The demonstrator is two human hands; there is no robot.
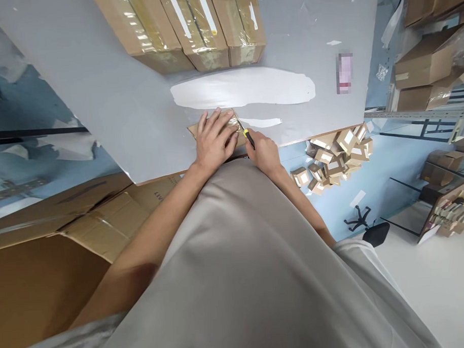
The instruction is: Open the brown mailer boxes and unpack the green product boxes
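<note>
A small brown cardboard piece [192,129] with shiny clear tape lies at the near edge of the grey table, largely hidden under my hands; I cannot tell if it is a flat box or a sheet. My left hand [214,139] rests flat on it, fingers stretched out. In my right hand [264,151] is a yellow-and-black utility knife [248,136], gripped by its handle. Its thin blade points away from me and touches or hovers just over the right side of the cardboard, close to my left fingertips.
Several taped cardboard boxes [208,55] stand at the table's far side. A long white paper strip [244,87] lies before them on the grey tabletop [139,121]. A large open carton [104,219] is at lower left. Small parcels [334,165] are heaped on the floor to the right.
</note>
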